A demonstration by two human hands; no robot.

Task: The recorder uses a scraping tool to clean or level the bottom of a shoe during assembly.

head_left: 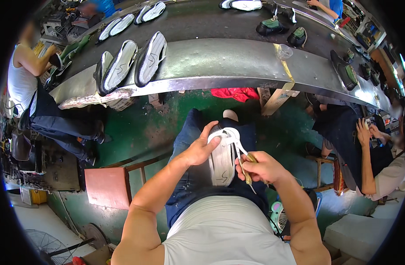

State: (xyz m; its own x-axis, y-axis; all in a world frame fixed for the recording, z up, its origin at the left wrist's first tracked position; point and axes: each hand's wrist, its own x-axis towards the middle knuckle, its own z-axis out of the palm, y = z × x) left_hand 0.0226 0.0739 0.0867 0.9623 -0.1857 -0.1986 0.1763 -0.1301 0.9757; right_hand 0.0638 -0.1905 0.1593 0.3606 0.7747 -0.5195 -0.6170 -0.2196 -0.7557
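Left hand [201,149], arm bent, clamped on a white, oblong shoe piece [222,164] over the lap; right hand [265,168] wrapped around a tan-handled tool [247,177]. Ahead: long grey metal bench [211,57] bearing white-and-black shoes [151,57].

Bright, cool light fell on the long, dented grey metal workbench [220,57], leaving pale glare along its top and a harsher white patch near its right end, beyond which a bluish-white streak of light [403,63] burned out, while the green painted floor [127,128] just below the bench lay in dim shadow. On the bench's near side, the plain white fabric top [229,225] looked almost washed out, but the white shoe sole with dark markings [222,163] stayed fairly crisp. Fisheye distortion arched the bench's front edge, and past its ends, toward the black rim, details turned stretched and soft.
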